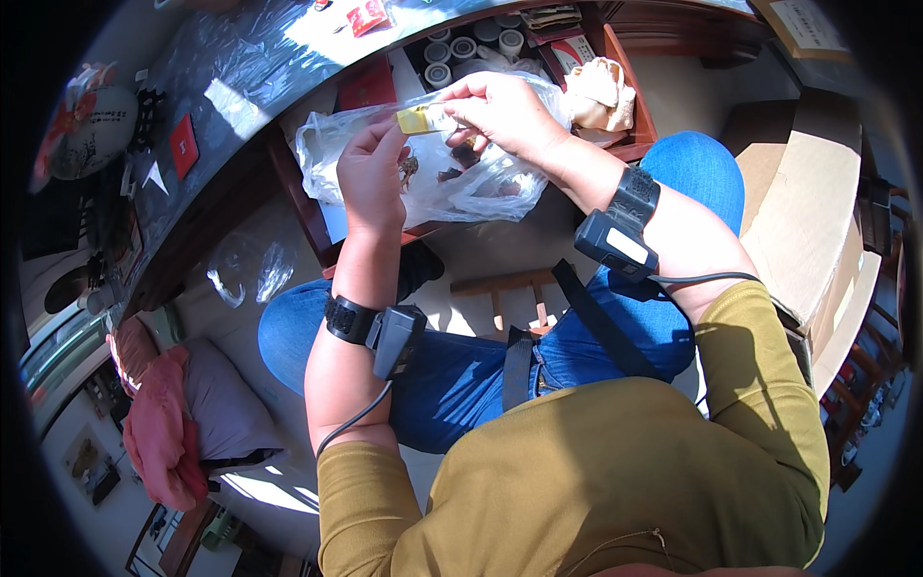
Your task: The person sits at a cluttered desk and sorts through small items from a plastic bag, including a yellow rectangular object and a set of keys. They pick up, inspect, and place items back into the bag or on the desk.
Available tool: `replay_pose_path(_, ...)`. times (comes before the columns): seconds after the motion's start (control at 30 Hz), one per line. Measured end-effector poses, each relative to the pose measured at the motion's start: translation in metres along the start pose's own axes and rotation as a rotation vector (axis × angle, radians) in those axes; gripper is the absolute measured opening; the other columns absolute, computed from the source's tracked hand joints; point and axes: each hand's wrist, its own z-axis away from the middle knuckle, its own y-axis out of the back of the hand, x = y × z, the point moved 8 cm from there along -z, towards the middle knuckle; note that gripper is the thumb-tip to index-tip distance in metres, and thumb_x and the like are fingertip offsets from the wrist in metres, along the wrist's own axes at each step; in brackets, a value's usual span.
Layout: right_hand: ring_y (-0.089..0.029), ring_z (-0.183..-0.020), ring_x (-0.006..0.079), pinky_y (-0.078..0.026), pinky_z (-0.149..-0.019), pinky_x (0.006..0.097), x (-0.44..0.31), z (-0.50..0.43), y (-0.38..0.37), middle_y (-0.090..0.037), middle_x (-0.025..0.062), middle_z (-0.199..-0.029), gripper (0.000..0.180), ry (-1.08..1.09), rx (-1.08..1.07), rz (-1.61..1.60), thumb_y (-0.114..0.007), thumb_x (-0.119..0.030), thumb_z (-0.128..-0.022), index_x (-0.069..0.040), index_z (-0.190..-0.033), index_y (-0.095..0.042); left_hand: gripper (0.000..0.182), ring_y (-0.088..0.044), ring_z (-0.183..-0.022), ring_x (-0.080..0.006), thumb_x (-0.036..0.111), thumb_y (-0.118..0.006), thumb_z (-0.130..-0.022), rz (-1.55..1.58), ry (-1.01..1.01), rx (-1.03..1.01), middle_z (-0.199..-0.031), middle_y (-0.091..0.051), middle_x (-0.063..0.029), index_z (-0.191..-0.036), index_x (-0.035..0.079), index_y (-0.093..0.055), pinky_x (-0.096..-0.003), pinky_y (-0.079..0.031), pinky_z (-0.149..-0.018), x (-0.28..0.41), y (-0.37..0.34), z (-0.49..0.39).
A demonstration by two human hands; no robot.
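Observation:
A small yellow-and-white packet [416, 121] is held up over an open drawer. My right hand [505, 119] pinches its whitish end between thumb and fingers. The fingertips of my left hand [371, 173] close on its yellow end. Below both hands, a translucent white plastic bag [497, 205] lies spread across the front of the wooden drawer [299, 213]. Dark brown pieces [451, 174] show on the bag, and a dry brown clump [409, 170] is beside my left fingers. Whether my left hand holds that clump I cannot tell.
Several white-lidded round containers [463, 48] and a red booklet [368, 86] are in the drawer. A beige cloth bundle [600, 97] fills its right corner. A plastic-covered desk [252, 54] extends above. An open cardboard box [800, 209] stands right; a clear plastic bag [252, 270] lies on the floor.

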Motion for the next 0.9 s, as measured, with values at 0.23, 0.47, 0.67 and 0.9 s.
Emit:
replay_pose_path(0.23, -0.068, -0.076, 0.01, -0.048, -0.052, 0.0146, 0.002, -0.002, 0.001, -0.066, 0.0081, -0.095, 0.026, -0.058, -0.042, 0.019, -0.059, -0.018, -0.092, -0.001, -0.111, -0.061, 0.012, -0.058, -0.075, -0.0119, 0.011, -0.067, -0.081, 0.024, 0.057, 0.038, -0.083, -0.064, -0.0045, -0.085, 0.0, -0.066, -0.0262, -0.05, -0.068, -0.001, 0.005, 0.0)
replay_pose_path(0.47, -0.069, -0.073, 0.0141, -0.048, -0.049, 0.0177, 0.003, -0.003, 0.004, -0.067, 0.0103, -0.092, 0.021, -0.072, -0.01, -0.053, -0.058, -0.012, -0.091, 0.002, -0.106, -0.061, 0.011, -0.06, -0.079, -0.0133, 0.012, -0.066, -0.082, -0.013, 0.056, 0.038, -0.085, -0.064, -0.0061, -0.084, 0.0, -0.065, -0.0277, -0.051, -0.067, 0.004, 0.005, 0.001)
replay_pose_path(0.67, -0.069, -0.073, 0.014, -0.048, -0.049, 0.0175, 0.008, -0.004, 0.009, -0.067, 0.0111, -0.093, 0.022, -0.134, 0.011, -0.14, -0.057, -0.015, -0.091, 0.002, -0.107, -0.06, 0.014, -0.061, -0.086, -0.0164, 0.01, -0.064, -0.084, 0.145, 0.098, 0.081, -0.09, -0.063, -0.0063, -0.094, 0.002, -0.062, -0.0289, -0.051, -0.069, 0.002, 0.014, -0.001)
replay_pose_path(0.9, -0.065, -0.074, 0.0098, -0.049, -0.056, 0.0196, -0.004, -0.005, 0.023, -0.067, 0.0072, -0.089, 0.019, -0.061, 0.101, 0.074, -0.058, -0.014, -0.088, -0.003, -0.102, -0.065, 0.013, -0.063, -0.086, -0.0165, 0.013, -0.064, -0.086, 0.196, 0.077, 0.068, -0.09, -0.063, -0.0056, -0.096, 0.003, -0.062, -0.0283, -0.05, -0.068, 0.003, 0.017, -0.004)
